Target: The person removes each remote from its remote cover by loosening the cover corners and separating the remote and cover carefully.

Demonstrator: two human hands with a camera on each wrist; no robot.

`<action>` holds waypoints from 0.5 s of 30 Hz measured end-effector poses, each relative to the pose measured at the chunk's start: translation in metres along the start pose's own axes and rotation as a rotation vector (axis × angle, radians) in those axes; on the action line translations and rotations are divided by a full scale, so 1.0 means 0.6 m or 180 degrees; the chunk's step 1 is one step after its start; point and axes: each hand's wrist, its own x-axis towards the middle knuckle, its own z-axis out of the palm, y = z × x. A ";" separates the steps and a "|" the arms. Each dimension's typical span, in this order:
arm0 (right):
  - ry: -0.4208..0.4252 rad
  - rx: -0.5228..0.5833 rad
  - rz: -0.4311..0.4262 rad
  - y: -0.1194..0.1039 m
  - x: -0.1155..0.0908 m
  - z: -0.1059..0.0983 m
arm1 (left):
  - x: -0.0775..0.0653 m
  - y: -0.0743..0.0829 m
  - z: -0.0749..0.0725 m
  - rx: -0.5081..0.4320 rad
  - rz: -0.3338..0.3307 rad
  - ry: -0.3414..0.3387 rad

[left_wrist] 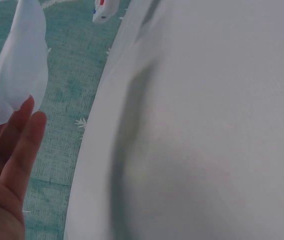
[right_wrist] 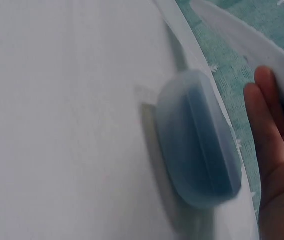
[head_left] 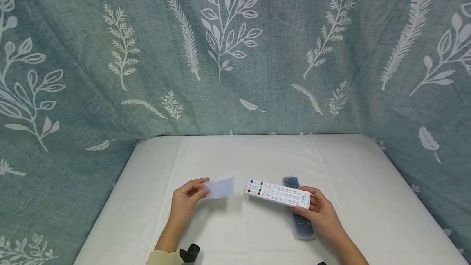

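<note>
In the head view my left hand [head_left: 186,199] pinches the end of a thin, translucent whitish sheet [head_left: 222,188] above the table. The sheet [left_wrist: 24,55] looks soft and curved in the left wrist view, held between thumb and fingers. My right hand [head_left: 321,212] grips one end of a white remote control [head_left: 277,193], buttons facing up and its other end toward the sheet. Beneath it on the table lies a dark remote control [head_left: 303,229] in a clear bluish cover, partly hidden by the white remote and the hand. The right wrist view shows that covered remote [right_wrist: 197,145] end-on.
A white cloth covers the table [head_left: 220,154]. Behind it and along both sides hangs a green curtain [head_left: 279,52] with white leaf prints. A small black object [head_left: 189,252] sits by my left sleeve [head_left: 164,258].
</note>
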 end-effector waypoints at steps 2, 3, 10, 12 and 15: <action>0.0106 -0.0044 0.0031 0.000 0.001 0.010 | 0.000 -0.001 -0.003 0.0050 -0.0043 -0.0041; 0.0163 -0.0069 0.0063 -0.002 0.001 0.016 | 0.001 -0.002 -0.004 0.0083 -0.0058 -0.0061; 0.0484 -0.0159 0.0213 -0.019 0.007 0.060 | 0.007 -0.008 -0.011 0.0363 -0.0160 -0.0154; 0.0530 -0.0252 0.0207 -0.021 0.009 0.072 | 0.007 -0.008 -0.013 0.0406 -0.0205 -0.0190; 0.0588 -0.0406 0.0233 -0.022 0.014 0.089 | 0.008 -0.010 -0.016 0.0531 -0.0231 -0.0244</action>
